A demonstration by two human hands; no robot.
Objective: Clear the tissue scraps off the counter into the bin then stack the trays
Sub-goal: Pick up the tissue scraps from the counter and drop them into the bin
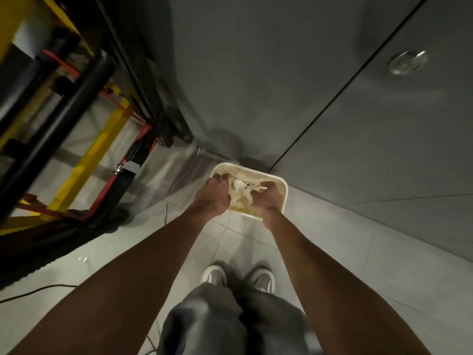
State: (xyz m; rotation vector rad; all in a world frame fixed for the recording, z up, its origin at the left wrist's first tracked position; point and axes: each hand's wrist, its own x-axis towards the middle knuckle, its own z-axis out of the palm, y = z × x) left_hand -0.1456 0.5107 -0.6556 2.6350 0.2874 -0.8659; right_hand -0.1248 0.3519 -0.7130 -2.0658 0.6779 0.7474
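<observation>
Mid-dump, by the look of it. Both hands were down over the cream bin (277, 187), which sat on the tiled floor (332, 242) against the base of the grey cabinet (332, 111).

Left hand (212, 198) was curled, fingers bent over the near-left rim. Could not tell whether it pinched any tissue or was just resting there. Right hand (268, 198) was curled too, fingertips on or just above the white tissue scraps (239, 187) bunched between the two hands inside the bin. Frame was too blurred to say whether it gripped them or had let go.

Progress, as a judgement:
- scraps were in or entering the bin, so the clearing step looked at or near its end
- desk was out of view, so couldn't confirm nothing was left up there
- trays were not in view; stacking looked not yet started

A couple of small pale bits lay on the floor at left (84, 260); too small to identify, maybe stray scraps.
</observation>
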